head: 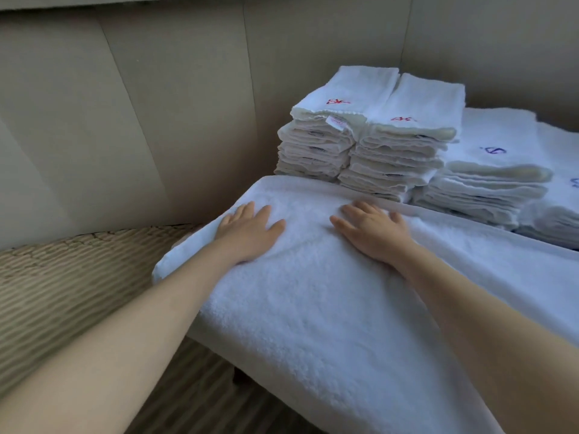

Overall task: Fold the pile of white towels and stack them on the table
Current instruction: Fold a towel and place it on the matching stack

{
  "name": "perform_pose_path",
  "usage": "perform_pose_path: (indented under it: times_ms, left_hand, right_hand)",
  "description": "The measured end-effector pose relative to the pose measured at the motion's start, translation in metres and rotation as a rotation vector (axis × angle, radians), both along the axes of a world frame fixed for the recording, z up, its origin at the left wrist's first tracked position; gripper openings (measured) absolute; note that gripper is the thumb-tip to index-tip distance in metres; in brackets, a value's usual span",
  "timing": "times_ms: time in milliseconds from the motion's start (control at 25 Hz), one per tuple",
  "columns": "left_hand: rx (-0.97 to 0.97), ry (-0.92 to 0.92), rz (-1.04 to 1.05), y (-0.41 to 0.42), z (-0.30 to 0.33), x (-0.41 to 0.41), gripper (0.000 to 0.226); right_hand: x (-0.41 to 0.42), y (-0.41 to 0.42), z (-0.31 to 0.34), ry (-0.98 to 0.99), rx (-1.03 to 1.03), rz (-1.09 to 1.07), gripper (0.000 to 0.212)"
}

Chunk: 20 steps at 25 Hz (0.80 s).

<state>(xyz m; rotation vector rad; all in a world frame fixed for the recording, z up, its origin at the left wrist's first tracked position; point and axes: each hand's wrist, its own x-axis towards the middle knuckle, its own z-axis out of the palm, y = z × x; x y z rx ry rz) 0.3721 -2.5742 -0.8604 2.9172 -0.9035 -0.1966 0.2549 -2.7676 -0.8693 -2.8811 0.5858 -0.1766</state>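
Observation:
A large white towel (329,308) lies folded in a long band across the table, its left end hanging slightly past the table's edge. My left hand (247,233) presses flat on the towel near its far left end, fingers straight. Just to the right, my right hand (372,233) lies flat on the same towel with fingers spread. Behind the towel stand two tall stacks of folded white towels (369,136) with red marks on top. A lower stack (488,177) with a blue mark sits to their right.
A beige padded wall (141,104) rises behind and to the left of the table. Ribbed carpet (62,292) covers the floor at the left. A dark table leg (239,375) shows under the towel. More folded towels (560,211) lie at the right edge.

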Motion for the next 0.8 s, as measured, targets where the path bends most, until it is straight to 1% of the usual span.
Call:
perform_pose_path:
  times_ms: [40, 120, 200, 280, 400, 520, 640, 720, 800]
  left_hand:
    - [-0.035, 0.001, -0.013, -0.013, 0.003, -0.011, 0.062]
    - [-0.084, 0.003, -0.116, -0.048, 0.006, -0.042, 0.060]
    - [-0.066, 0.029, -0.247, -0.083, 0.004, -0.080, 0.060]
    - [-0.040, 0.046, -0.325, -0.112, 0.004, -0.112, 0.060]
    - [-0.058, 0.064, -0.411, -0.135, 0.001, -0.155, 0.061]
    - [-0.049, 0.057, -0.481, -0.145, -0.002, -0.189, 0.061]
    - [-0.105, 0.033, -0.512, -0.164, -0.001, -0.220, 0.062]
    - [-0.180, 0.024, -0.560, -0.181, -0.002, -0.243, 0.058]
    - [-0.199, 0.031, -0.640, -0.203, -0.003, -0.266, 0.056]
  right_hand:
    - [-0.007, 0.000, 0.001, 0.007, 0.010, 0.012, 0.053]
    - [-0.029, -0.005, 0.003, 0.008, 0.016, -0.003, 0.052]
    - [-0.066, -0.018, 0.003, 0.012, 0.005, -0.055, 0.052]
    - [-0.112, -0.039, 0.002, 0.032, -0.006, -0.146, 0.054]
    - [-0.188, -0.073, 0.005, 0.074, -0.032, -0.305, 0.056]
    - [-0.262, -0.103, 0.009, 0.110, 0.051, -0.455, 0.051]
    - [-0.331, -0.128, 0.008, 0.151, 0.043, -0.571, 0.054]
    - [-0.362, -0.138, 0.007, 0.163, 0.036, -0.625, 0.055]
    - [-0.377, -0.142, 0.007, 0.145, 0.059, -0.644, 0.054]
